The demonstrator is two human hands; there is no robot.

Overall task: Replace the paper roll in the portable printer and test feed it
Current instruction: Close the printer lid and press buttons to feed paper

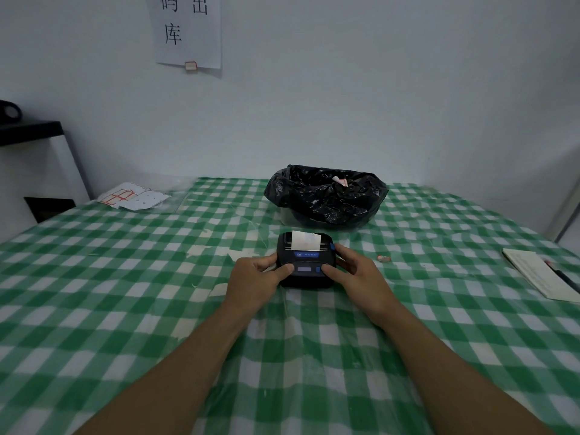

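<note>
Black printer sits mid-table on the green checked cloth, white paper strip poking from its top. Left hand and right hand grasp its sides, thumbs on the front panel.

surface: green-and-white check cloth, pale scuffed patches near middle. printer: black body, blue label strip, blue buttons at right, small pale display. paper strip from printer: white. bin bag: glossy black, pink-white scrap inside. wall: pale blue-grey. wall sheet: white, black characters, red-edged tag at bottom. card far left: white, red lines. notepad right: off-white.
</note>
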